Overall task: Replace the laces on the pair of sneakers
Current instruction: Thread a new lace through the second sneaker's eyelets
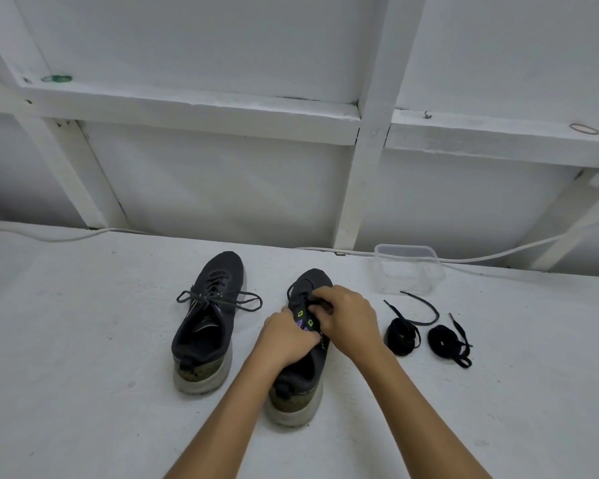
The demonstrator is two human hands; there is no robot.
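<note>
Work looks barely begun: left sneaker (204, 319), centre-left of the frame, is fully laced and tied, while both hands sit on the right sneaker (301, 344) at centre, right hand (346, 316) pinching its lace, left hand (286, 340) gripping its side. Two coiled black laces (429, 335) wait unused at right.

Dark grey sneakers (208, 316), olive heels, seemingly black laces (402, 335)

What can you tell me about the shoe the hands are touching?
The right sneaker is dark grey, fabric-looking, with a thick pale sole and an olive heel patch. It stands upright on the white surface, toe pointing away. Small green and purple marks show on its tongue. The left hand grips its side by the opening, while the right hand pinches the dark lace over the eyelets.
</note>
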